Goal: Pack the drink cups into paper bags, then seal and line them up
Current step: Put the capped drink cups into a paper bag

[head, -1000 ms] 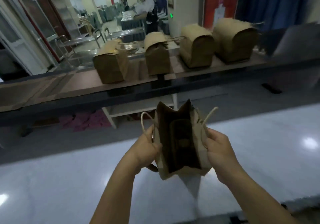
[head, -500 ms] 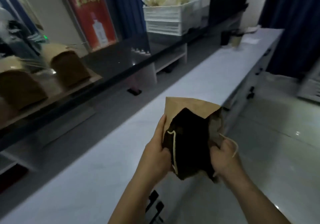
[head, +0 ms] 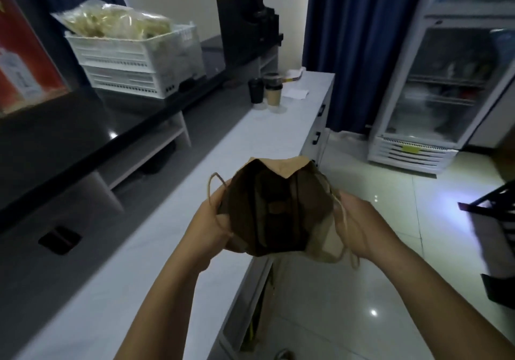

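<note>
Both your left grip (head: pixel 213 220) and right grip (head: pixel 362 228) clutch the paper bag (head: pixel 267 212); it looks crumply, so hold its rim softly.

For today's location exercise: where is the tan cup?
Head view, upper centre: the tan cup stands at the far end of the white counter, just right of the black cup.

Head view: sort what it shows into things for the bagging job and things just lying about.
Job: paper bag, held open by left hand and right hand; black cup and tan cup on the counter.
Lying about: white crates, glass-door fridge, blue curtain.
</note>
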